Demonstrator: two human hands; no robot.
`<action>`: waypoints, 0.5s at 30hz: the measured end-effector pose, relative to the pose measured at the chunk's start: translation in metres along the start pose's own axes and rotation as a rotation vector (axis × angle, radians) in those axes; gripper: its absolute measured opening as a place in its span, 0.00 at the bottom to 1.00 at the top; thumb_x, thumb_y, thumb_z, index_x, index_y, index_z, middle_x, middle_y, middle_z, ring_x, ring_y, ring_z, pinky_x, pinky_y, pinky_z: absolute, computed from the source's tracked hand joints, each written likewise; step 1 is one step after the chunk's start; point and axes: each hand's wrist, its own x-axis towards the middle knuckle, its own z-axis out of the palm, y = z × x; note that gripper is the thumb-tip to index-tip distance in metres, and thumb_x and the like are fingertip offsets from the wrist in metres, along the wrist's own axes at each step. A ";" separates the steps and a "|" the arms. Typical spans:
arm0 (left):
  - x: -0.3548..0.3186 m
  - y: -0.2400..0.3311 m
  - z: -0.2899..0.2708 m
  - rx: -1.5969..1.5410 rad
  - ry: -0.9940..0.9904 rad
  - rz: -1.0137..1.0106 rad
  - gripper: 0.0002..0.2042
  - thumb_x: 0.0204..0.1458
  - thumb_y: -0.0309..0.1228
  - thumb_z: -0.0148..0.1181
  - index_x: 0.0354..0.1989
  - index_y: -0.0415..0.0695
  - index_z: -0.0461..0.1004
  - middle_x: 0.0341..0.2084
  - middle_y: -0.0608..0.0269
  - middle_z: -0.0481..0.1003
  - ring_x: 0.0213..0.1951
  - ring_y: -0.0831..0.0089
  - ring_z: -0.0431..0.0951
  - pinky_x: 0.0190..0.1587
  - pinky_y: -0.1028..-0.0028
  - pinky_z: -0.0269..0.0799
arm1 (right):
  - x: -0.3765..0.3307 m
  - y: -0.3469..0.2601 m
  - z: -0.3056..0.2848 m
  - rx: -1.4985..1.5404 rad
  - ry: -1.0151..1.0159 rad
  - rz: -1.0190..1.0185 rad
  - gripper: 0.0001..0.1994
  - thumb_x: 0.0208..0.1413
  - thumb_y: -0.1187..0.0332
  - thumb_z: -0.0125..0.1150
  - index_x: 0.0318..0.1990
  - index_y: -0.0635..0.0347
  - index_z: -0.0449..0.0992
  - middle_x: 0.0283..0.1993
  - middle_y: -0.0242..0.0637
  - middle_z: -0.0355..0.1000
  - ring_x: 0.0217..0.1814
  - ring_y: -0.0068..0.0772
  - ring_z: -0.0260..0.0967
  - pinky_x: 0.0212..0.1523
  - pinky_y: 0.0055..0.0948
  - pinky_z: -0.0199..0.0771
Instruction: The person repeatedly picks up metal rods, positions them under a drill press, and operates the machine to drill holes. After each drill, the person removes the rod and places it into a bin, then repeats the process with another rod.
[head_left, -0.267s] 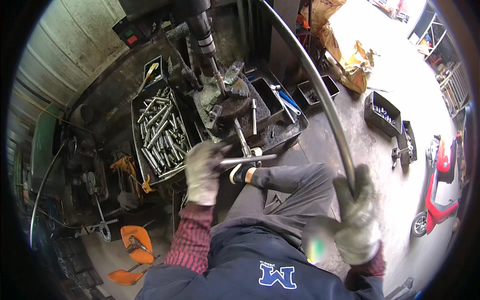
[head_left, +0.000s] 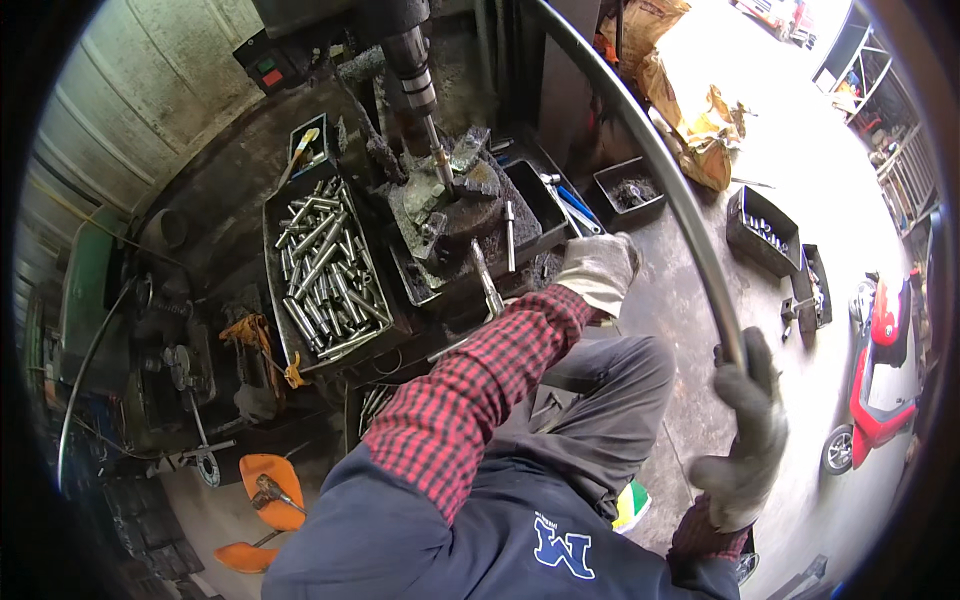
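My left hand (head_left: 600,272), in a whitish work glove, reaches across to the right in front of the drill press table. Its fingers are turned away and hidden, so whether it holds anything does not show. A threaded screw (head_left: 484,275) with a thin crossbar (head_left: 452,347) sticks out toward me from the grimy vise (head_left: 465,212); my checked sleeve covers part of the bar. My right hand (head_left: 745,430), in a dirty grey glove, has its fingers closed at the lower end of the long curved metal lever (head_left: 672,180), thumb apart. The drill chuck (head_left: 410,65) and bit point down at the vise.
Left of the vise, a metal tray (head_left: 275,290) holds many steel cylinders (head_left: 325,260). A blue-handled tool (head_left: 577,203) lies right of it. Bins of parts (head_left: 762,230) stand on the floor. Farther right is a red scooter (head_left: 875,370); an orange seat (head_left: 270,490) is lower left.
My left hand has swung from beside the tray across to the right, past the screw, and the crossbar has turned. My right hand and the lever's end have shifted slightly right.
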 end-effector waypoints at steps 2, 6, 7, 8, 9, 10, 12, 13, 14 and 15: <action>-0.001 -0.007 0.013 0.016 -0.051 -0.018 0.07 0.62 0.33 0.68 0.42 0.46 0.89 0.37 0.49 0.91 0.42 0.52 0.94 0.40 0.54 0.88 | 0.003 0.012 -0.003 0.381 0.122 -0.035 0.39 0.66 0.40 0.72 0.70 0.66 0.76 0.73 0.63 0.75 0.66 0.55 0.83 0.74 0.56 0.78; -0.002 -0.004 0.020 0.081 0.003 -0.047 0.07 0.62 0.32 0.67 0.43 0.48 0.89 0.37 0.50 0.91 0.43 0.55 0.94 0.40 0.55 0.88 | 0.030 0.074 0.014 1.032 0.589 0.187 0.28 0.76 0.56 0.70 0.70 0.71 0.75 0.61 0.55 0.83 0.58 0.51 0.86 0.69 0.51 0.85; -0.002 -0.004 0.019 0.076 0.004 -0.070 0.07 0.62 0.31 0.67 0.43 0.47 0.90 0.38 0.51 0.91 0.43 0.54 0.94 0.40 0.55 0.88 | 0.041 0.094 0.024 0.677 0.561 0.184 0.27 0.75 0.58 0.71 0.70 0.70 0.76 0.60 0.52 0.83 0.58 0.48 0.86 0.66 0.47 0.87; -0.002 -0.002 0.017 0.064 0.029 -0.089 0.07 0.62 0.31 0.67 0.43 0.48 0.90 0.38 0.50 0.91 0.44 0.54 0.94 0.41 0.55 0.89 | 0.054 0.110 0.035 0.320 0.554 0.185 0.26 0.74 0.60 0.72 0.71 0.68 0.76 0.58 0.48 0.84 0.58 0.45 0.87 0.64 0.44 0.89; -0.001 0.000 0.015 0.068 0.007 -0.113 0.07 0.62 0.31 0.67 0.43 0.48 0.91 0.38 0.50 0.91 0.44 0.54 0.94 0.41 0.55 0.89 | 0.066 0.120 0.052 0.267 0.452 0.157 0.25 0.74 0.60 0.72 0.71 0.66 0.78 0.58 0.45 0.85 0.58 0.41 0.86 0.64 0.42 0.89; 0.000 -0.001 0.014 0.061 -0.038 -0.108 0.07 0.61 0.31 0.68 0.41 0.48 0.92 0.39 0.49 0.91 0.44 0.53 0.94 0.41 0.54 0.89 | 0.079 0.126 0.070 0.387 0.355 0.152 0.24 0.75 0.61 0.72 0.71 0.64 0.79 0.58 0.42 0.86 0.59 0.37 0.86 0.64 0.39 0.89; 0.002 -0.003 0.020 0.056 0.007 -0.122 0.07 0.60 0.32 0.69 0.40 0.49 0.92 0.37 0.50 0.91 0.43 0.53 0.94 0.40 0.54 0.89 | 0.111 0.121 0.094 0.768 0.315 0.225 0.20 0.76 0.61 0.70 0.69 0.61 0.82 0.57 0.39 0.87 0.59 0.33 0.86 0.64 0.37 0.88; 0.006 -0.004 0.029 0.075 0.009 -0.130 0.07 0.60 0.33 0.69 0.39 0.49 0.92 0.37 0.50 0.91 0.42 0.53 0.94 0.39 0.54 0.89 | 0.125 0.117 0.107 0.737 0.271 0.149 0.18 0.77 0.62 0.69 0.67 0.61 0.84 0.57 0.40 0.87 0.59 0.33 0.86 0.64 0.37 0.88; 0.013 -0.006 0.040 -0.005 -0.026 -0.223 0.09 0.60 0.36 0.70 0.43 0.48 0.91 0.43 0.48 0.91 0.48 0.51 0.93 0.50 0.53 0.88 | 0.150 0.115 0.122 0.636 0.207 0.192 0.18 0.77 0.63 0.69 0.67 0.61 0.84 0.58 0.41 0.87 0.59 0.34 0.86 0.63 0.36 0.88; 0.013 -0.015 0.056 -0.122 0.016 -0.123 0.11 0.63 0.38 0.67 0.49 0.49 0.90 0.48 0.49 0.89 0.53 0.52 0.91 0.55 0.53 0.86 | 0.172 0.115 0.138 0.600 0.092 0.084 0.18 0.77 0.64 0.68 0.67 0.62 0.85 0.59 0.42 0.88 0.59 0.34 0.86 0.63 0.36 0.87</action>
